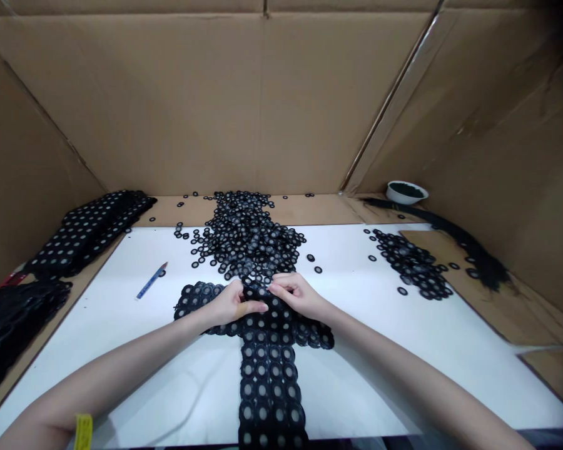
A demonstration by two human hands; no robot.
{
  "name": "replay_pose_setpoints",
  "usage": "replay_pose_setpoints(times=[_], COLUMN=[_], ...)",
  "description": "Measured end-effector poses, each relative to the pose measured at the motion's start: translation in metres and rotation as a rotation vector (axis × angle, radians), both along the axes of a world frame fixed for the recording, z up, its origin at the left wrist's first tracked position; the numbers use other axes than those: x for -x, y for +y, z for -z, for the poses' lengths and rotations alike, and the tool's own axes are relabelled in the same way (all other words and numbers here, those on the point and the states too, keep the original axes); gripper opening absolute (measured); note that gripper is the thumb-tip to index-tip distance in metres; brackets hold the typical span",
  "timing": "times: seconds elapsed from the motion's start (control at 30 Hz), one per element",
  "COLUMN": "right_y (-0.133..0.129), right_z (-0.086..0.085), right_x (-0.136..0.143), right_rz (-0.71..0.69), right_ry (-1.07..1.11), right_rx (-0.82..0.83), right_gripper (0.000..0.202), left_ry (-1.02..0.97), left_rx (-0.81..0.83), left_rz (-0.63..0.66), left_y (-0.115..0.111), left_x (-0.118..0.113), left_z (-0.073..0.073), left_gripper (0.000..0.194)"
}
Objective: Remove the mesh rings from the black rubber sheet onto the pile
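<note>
A black band of joined rings (268,390) hangs toward me over the white board's front edge, with rows of pale holes. A wider piece of the same ring work (199,300) crosses its far end from left to right. My left hand (232,304) grips the upper part of this work, thumb laid across the rings. Close beside it, my right hand (296,292) pinches the far edge between thumb and fingertips. Whether a thread or loose ring is in that pinch cannot be seen. Just beyond both hands lies a heap of loose black rings (253,240).
A blue pencil (151,281) lies left on the white board (356,381). Folded ring work (91,231) is stacked far left. At right are a smaller ring pile (410,262), a bundle of black threads (469,244) and a white bowl (406,199). Cardboard walls (192,106) surround the board.
</note>
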State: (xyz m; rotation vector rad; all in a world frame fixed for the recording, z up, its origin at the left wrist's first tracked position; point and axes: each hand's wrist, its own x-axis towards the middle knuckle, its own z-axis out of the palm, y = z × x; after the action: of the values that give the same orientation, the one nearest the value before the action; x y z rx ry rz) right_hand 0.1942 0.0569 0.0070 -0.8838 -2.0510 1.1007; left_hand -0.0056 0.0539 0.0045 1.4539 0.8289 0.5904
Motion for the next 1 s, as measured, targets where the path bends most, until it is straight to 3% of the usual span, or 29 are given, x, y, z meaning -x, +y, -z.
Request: replay_pose_setpoints(times=[0.7, 1.0], right_y=[0.0019, 0.0044], right_z=[0.0088, 0.0058], right_x=[0.0026, 0.0006], right_rz=[0.012, 0.057], right_ry=[0.084, 0.098], right_rx=[0.105, 0.075], right_gripper=[0.049, 0.051], left_ry=[-0.029, -0.059], left_rx=[0.015, 0.019], left_rz=[0.001, -0.016], left_y=[-0.0018, 0.0017], left_x=[-0.0009, 0.0025], left_z=[-0.0058, 0.0025], left_gripper=[0.027, 0.023])
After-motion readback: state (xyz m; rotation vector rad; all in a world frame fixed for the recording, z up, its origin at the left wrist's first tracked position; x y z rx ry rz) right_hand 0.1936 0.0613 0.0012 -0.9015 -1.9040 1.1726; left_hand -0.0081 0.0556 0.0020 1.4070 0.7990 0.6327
